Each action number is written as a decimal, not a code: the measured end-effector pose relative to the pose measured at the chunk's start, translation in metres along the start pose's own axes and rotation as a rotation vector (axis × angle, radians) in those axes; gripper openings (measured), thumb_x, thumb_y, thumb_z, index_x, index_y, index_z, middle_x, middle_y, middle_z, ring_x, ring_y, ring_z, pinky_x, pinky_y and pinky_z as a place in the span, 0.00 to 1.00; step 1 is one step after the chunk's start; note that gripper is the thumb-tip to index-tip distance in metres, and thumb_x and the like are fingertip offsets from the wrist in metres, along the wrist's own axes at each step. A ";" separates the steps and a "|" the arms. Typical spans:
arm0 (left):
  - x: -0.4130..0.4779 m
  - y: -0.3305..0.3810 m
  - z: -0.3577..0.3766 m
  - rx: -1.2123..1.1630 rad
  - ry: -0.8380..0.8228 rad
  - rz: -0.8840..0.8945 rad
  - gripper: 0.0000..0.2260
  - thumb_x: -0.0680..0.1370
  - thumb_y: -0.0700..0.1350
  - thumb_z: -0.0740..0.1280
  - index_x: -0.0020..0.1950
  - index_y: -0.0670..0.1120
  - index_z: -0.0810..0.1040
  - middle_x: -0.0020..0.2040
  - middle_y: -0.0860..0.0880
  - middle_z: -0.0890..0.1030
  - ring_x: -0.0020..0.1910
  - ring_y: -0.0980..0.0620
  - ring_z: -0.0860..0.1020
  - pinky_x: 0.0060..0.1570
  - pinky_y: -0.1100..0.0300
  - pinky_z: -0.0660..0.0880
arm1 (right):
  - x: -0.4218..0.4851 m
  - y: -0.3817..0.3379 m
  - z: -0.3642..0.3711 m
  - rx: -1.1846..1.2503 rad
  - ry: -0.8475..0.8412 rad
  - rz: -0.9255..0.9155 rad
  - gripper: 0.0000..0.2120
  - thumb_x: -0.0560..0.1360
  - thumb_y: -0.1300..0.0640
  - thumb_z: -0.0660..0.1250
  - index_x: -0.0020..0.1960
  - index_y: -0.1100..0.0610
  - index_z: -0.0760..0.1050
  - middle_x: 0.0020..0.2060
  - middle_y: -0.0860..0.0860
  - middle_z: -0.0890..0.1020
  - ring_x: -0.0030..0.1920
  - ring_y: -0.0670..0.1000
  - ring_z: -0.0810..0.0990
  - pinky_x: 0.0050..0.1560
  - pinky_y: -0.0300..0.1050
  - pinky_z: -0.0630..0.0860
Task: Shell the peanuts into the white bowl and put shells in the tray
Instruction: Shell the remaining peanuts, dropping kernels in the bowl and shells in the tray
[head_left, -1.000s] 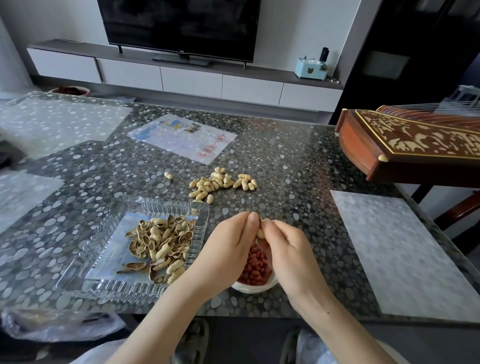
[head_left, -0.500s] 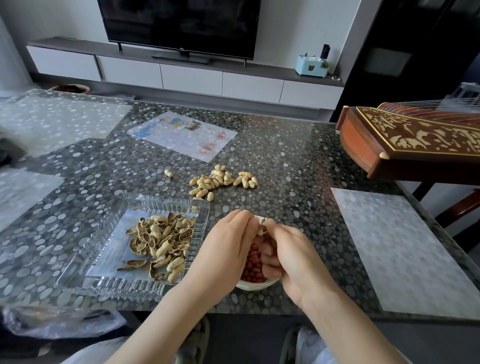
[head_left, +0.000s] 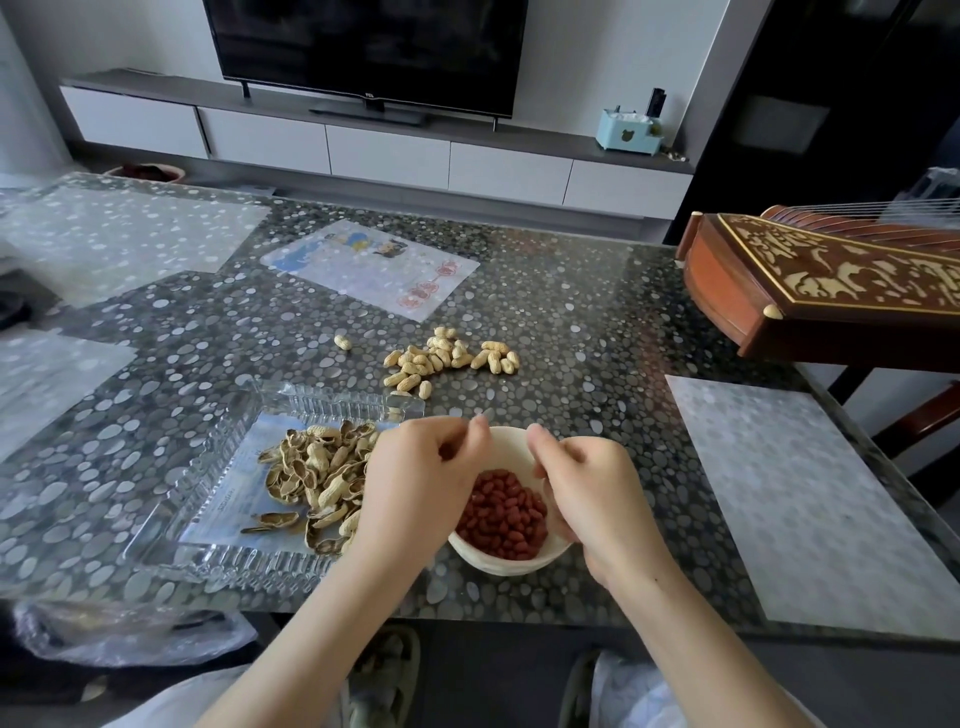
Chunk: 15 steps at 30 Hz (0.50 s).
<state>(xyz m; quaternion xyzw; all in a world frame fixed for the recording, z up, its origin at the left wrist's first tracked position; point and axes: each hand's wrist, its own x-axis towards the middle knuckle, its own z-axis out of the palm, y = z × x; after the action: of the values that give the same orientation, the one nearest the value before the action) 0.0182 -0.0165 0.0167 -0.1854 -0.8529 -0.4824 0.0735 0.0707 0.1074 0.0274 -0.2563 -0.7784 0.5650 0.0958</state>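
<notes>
A white bowl (head_left: 506, 446) holding red peanut kernels (head_left: 504, 512) stands near the table's front edge. My left hand (head_left: 421, 483) and my right hand (head_left: 592, 499) hover over it, a little apart, fingers curled. Each seems to pinch a piece of peanut shell, mostly hidden by the fingertips. Left of the bowl is a clear glass tray (head_left: 218, 457) with a heap of empty shells (head_left: 311, 478); my left wrist covers its right corner. Several unshelled peanuts (head_left: 441, 358) lie in a pile beyond the bowl, with one stray peanut (head_left: 342, 341) to their left.
A wooden stringed instrument (head_left: 831, 291) juts over the table's right edge. A pale placemat (head_left: 810, 499) lies at the right, a printed sheet (head_left: 371, 267) at the far middle. A plastic bag (head_left: 130, 634) hangs below the front edge.
My hands, which pinched one peanut together above the bowl, have pulled apart to either side. The bowl's inside and the kernels now show between them.
</notes>
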 end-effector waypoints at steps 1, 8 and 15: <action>0.003 -0.002 -0.004 -0.011 0.000 -0.034 0.20 0.79 0.49 0.62 0.33 0.39 0.79 0.20 0.49 0.71 0.19 0.56 0.61 0.21 0.67 0.57 | 0.001 0.001 -0.002 0.013 0.005 -0.012 0.24 0.76 0.48 0.64 0.36 0.69 0.71 0.26 0.54 0.66 0.25 0.49 0.63 0.26 0.41 0.60; 0.036 -0.051 -0.066 0.123 0.059 -0.388 0.18 0.78 0.47 0.63 0.38 0.33 0.79 0.22 0.48 0.69 0.22 0.51 0.60 0.27 0.64 0.58 | 0.006 -0.013 0.014 -0.256 -0.149 -0.437 0.21 0.77 0.46 0.63 0.34 0.60 0.77 0.23 0.51 0.75 0.25 0.48 0.71 0.28 0.46 0.67; 0.044 -0.077 -0.092 0.325 -0.007 -0.473 0.15 0.77 0.46 0.62 0.30 0.43 0.73 0.22 0.49 0.63 0.24 0.50 0.59 0.28 0.63 0.55 | 0.019 -0.028 0.074 -0.819 -0.262 -0.754 0.19 0.81 0.45 0.56 0.37 0.55 0.70 0.32 0.46 0.75 0.32 0.47 0.74 0.33 0.40 0.69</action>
<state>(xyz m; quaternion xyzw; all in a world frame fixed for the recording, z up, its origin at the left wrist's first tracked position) -0.0573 -0.1193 0.0170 0.0312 -0.9390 -0.3423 -0.0153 0.0138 0.0497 0.0251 0.0950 -0.9768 0.1712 0.0865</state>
